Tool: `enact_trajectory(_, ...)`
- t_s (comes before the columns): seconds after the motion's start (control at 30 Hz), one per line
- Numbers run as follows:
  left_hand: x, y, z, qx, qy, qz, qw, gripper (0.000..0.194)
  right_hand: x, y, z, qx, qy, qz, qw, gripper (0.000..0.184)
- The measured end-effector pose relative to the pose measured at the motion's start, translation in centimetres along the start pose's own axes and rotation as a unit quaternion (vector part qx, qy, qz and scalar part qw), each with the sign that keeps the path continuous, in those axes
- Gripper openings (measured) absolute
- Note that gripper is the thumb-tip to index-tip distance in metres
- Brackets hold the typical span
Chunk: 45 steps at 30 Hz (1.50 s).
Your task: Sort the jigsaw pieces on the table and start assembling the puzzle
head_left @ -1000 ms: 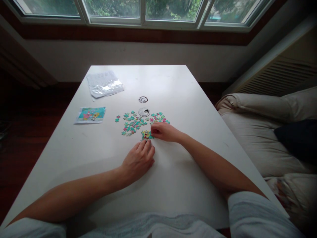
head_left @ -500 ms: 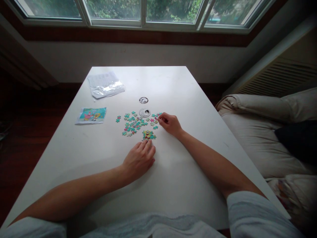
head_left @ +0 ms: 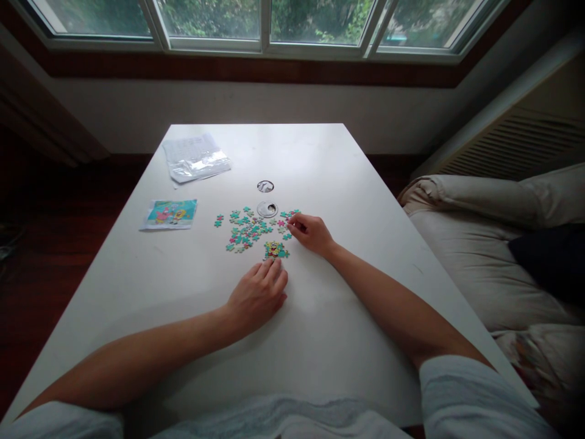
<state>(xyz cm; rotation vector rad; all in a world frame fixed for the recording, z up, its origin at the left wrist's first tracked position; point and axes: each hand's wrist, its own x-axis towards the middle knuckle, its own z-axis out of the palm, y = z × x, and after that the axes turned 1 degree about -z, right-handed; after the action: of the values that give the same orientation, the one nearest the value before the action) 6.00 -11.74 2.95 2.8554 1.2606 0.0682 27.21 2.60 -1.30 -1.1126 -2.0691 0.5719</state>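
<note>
A small joined patch of jigsaw puzzle (head_left: 275, 249), yellow, red and teal, lies on the white table. My left hand (head_left: 259, 289) rests palm down just below it, fingers stretched out and loosely together, fingertips at the patch's lower edge. Loose jigsaw pieces (head_left: 250, 230), mostly green and teal, spread above and left of the patch. At their right side my right hand (head_left: 311, 233) has thumb and forefinger pinched together on what looks like one jigsaw piece, mostly hidden by the fingertips. A few pieces lie right beside those fingers.
A printed picture card (head_left: 170, 214) lies to the left. Behind it is a clear plastic bag with paper (head_left: 196, 158). Two round markings (head_left: 267, 209) sit mid-table beyond the pieces. A cushioned sofa (head_left: 457, 244) stands along the table's right side, and a window is ahead.
My right hand has shifted slightly left and toward me among the loose pieces, still pinching. My left hand has stayed by the joined patch.
</note>
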Motion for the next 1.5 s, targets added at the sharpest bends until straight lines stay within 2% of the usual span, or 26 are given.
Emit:
enact_trajectory(0.27,0.1,0.1,-0.3,-0.011,0.006,0.0,1.0,0.036,-0.3,-1.4,0.6,-0.039,-0.044,-0.09,0.994,0.015)
enact_trajectory(0.43,0.2,0.1,-0.4,-0.007,-0.001,-0.001,1.0,0.035,-0.3,-2.2,0.9,-0.05,-0.07,-0.121,0.989,0.017)
enact_trajectory(1.5,0.2,0.1,-0.1,-0.025,0.002,-0.005,1.0,0.037,-0.4,-1.6,1.1,-0.06,-0.102,-0.124,0.985,0.016)
